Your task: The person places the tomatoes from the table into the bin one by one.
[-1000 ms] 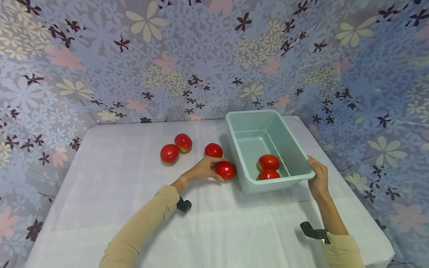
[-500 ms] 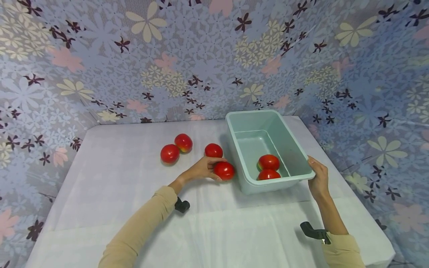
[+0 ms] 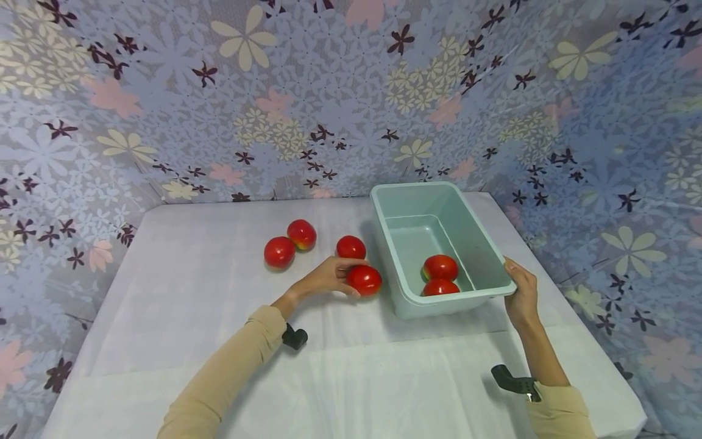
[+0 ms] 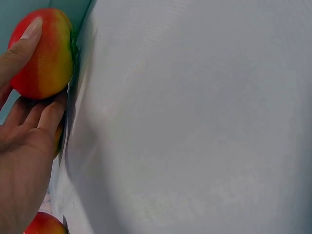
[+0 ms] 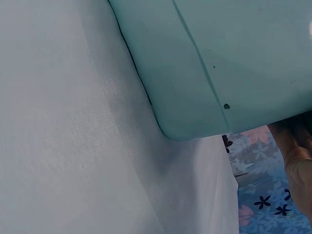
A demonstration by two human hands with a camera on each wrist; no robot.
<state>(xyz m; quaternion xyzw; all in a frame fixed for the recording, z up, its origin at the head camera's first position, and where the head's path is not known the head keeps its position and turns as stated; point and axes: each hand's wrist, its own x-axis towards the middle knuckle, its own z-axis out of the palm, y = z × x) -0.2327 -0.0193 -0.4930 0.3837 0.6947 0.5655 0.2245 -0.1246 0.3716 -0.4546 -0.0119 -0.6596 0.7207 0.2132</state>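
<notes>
In the head view my left hand (image 3: 327, 278) holds a glossy red fruit (image 3: 364, 280) just left of the pale green plastic tub (image 3: 408, 292). The left wrist view shows the thumb lying across this fruit (image 4: 46, 58) and the other fingers bent at its far side. Its skin turns from red to yellow, with a jagged green edge at one end. My right hand (image 3: 522, 292) grips the tub's near right corner by the rim. From the right wrist, the tub's outer wall (image 5: 234, 63) covers part of that hand (image 5: 297, 165).
Behind the held fruit lies another red fruit (image 3: 351, 247). Two more, a nearer one (image 3: 279, 252) and a farther one (image 3: 301, 234), sit together to the left. Inside the tub are two red fruits (image 3: 440, 267). A white cloth (image 3: 181, 292) covers the table, with flowered fabric (image 3: 329, 110) behind.
My left hand has shifted slightly left with the fruit, widening the gap to the tub. The right hand and the tub have stayed in place.
</notes>
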